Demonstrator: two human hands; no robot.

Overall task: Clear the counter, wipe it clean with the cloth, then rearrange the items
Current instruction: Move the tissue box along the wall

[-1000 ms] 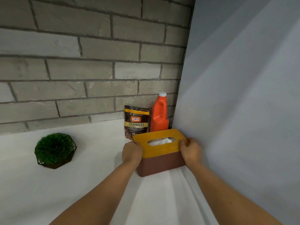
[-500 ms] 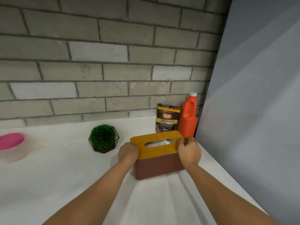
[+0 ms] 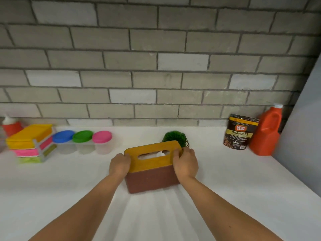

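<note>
Tissue box (image 3: 151, 169) was mid-counter (image 3: 225, 188). Left hand (image 3: 119, 165) gripped its 9 o'clock end and right hand (image 3: 185, 164) its 3 o'clock end, likely to keep it level while shifting it. Plant (image 3: 173, 136) just behind at 12 o'clock; granules pouch (image 3: 240, 134) and orange bottle (image 3: 266, 134) toward 2 o'clock.

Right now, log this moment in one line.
left hand: grips tissue box left end | right hand: grips right end | tissue box: upright, before green plant | lifted: cannot tell

A plant (image 3: 173, 137) sits just behind the tissue box (image 3: 152, 176); tubs (image 3: 83, 142) stand well left, pouch (image 3: 238, 134) and jug (image 3: 266, 134) well right.
</note>
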